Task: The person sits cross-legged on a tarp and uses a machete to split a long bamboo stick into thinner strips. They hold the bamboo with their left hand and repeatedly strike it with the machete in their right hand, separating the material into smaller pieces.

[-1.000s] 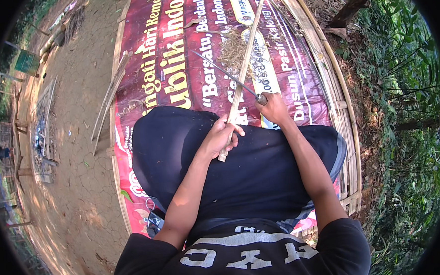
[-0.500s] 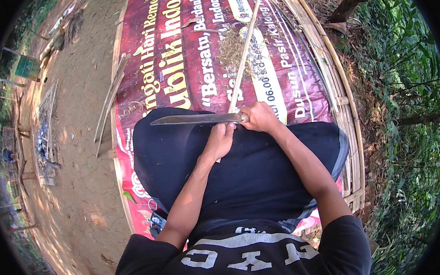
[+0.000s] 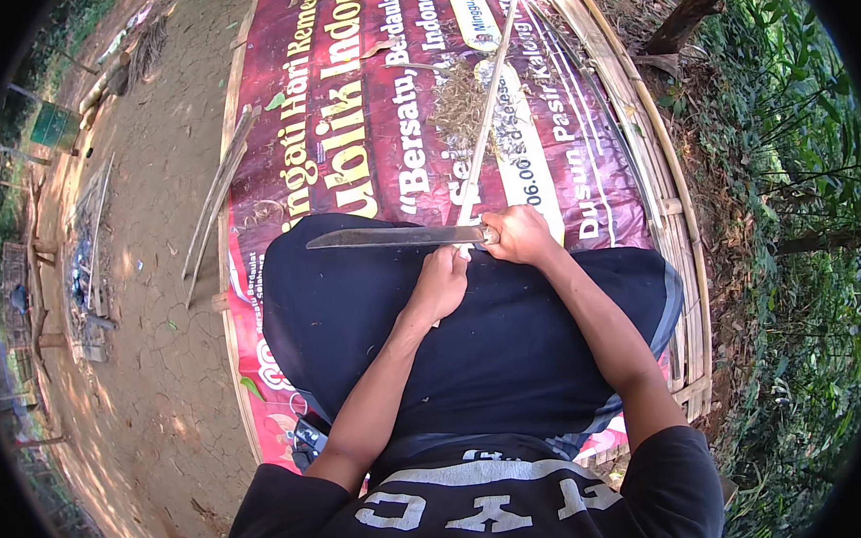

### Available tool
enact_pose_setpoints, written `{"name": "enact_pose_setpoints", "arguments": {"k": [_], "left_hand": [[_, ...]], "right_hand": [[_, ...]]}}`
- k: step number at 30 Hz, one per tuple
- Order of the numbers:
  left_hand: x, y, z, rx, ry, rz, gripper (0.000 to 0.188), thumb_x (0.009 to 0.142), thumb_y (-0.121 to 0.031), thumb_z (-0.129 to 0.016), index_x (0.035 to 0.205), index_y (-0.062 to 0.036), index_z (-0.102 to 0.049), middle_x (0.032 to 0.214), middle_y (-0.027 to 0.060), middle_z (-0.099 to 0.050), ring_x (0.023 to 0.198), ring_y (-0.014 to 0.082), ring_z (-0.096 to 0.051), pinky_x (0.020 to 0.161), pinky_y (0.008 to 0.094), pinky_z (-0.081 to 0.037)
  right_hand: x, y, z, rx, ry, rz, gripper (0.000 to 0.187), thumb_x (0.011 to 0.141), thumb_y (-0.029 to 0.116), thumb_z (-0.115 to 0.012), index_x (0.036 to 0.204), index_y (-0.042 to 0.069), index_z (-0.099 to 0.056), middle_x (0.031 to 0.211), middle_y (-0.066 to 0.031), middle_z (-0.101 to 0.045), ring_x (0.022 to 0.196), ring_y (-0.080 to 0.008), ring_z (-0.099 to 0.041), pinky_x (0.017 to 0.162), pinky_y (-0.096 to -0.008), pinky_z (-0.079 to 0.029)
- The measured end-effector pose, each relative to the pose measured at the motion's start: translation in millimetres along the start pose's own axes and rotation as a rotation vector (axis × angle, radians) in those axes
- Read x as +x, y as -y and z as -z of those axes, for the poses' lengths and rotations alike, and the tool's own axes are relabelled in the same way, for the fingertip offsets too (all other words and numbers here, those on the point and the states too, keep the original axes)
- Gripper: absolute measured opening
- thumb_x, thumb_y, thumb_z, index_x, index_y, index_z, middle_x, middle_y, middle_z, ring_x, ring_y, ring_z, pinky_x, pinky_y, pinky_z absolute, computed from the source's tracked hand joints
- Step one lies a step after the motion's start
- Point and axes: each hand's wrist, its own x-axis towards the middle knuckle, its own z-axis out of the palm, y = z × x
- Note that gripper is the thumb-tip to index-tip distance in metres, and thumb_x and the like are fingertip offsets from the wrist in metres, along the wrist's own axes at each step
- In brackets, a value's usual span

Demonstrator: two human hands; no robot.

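Observation:
My right hand is closed around the handle of a machete. Its long dark blade points left, lying crosswise just above my left hand. My left hand is wrapped around the near end of a long, pale bamboo strip. Away from me the strip runs over the banner, tilting slightly right. Close to my left hand the blade crosses the strip; whether its edge bites into it I cannot tell. Dark cloth covers my lap beneath both hands.
A dark red printed banner covers a bamboo platform, whose slatted edge shows at right. Shavings are heaped beyond my hands. Thin sticks lean at the left edge. Cracked bare soil lies left, green plants right.
Both hands and the machete have shifted slightly to the right and a little toward me. The far end of the bamboo strip has swung slightly right. Both grips stay closed.

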Motion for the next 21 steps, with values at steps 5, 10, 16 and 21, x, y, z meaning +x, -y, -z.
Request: {"name": "enact_pose_setpoints", "arguments": {"k": [5,10,16,21], "left_hand": [[-4.1,-0.8,9.7,-0.019,-0.011,0.017,0.02,0.104,-0.014,-0.047,0.095,0.002,-0.056,0.072,0.0108,-0.057,0.064,0.022,-0.058,0.063,0.0389,-0.047],[2.2,8.6,8.6,-0.098,0.046,0.051,0.021,0.103,-0.015,-0.047,0.1,0.0035,-0.056,0.081,0.0166,-0.059,0.076,0.0291,-0.06,0.068,0.0401,-0.046],[-1.2,22.1,0.5,-0.165,0.085,0.104,0.024,0.104,-0.018,-0.047,0.096,0.003,-0.054,0.076,0.0144,-0.057,0.068,0.0259,-0.058,0.066,0.0401,-0.045],[0.9,23.2,2.2,-0.286,0.111,0.116,0.024,0.108,-0.023,-0.042,0.094,-0.0048,-0.049,0.067,0.0005,-0.042,0.053,0.0097,-0.041,0.046,0.0288,-0.033]], "right_hand": [[7.5,-61.3,10.6,0.036,-0.159,-0.334,0.019,0.08,0.02,-0.068,0.077,0.001,-0.067,0.063,-0.0207,-0.063,0.063,-0.042,-0.064,0.061,-0.0488,-0.051],[-5.4,-49.8,8.9,-0.014,-0.129,-0.291,0.025,0.082,0.029,-0.069,0.086,0.004,-0.069,0.067,-0.0214,-0.066,0.069,-0.0419,-0.067,0.066,-0.0499,-0.055],[-2.3,-35.0,-8.3,-0.022,-0.076,0.001,0.022,0.08,0.027,-0.07,0.082,0.006,-0.068,0.067,-0.0184,-0.066,0.066,-0.0393,-0.067,0.064,-0.0488,-0.055],[5.1,-67.2,2.6,-0.083,-0.111,-0.223,0.019,0.081,0.026,-0.068,0.082,0.006,-0.068,0.068,-0.021,-0.066,0.066,-0.0412,-0.067,0.065,-0.0499,-0.055]]}}
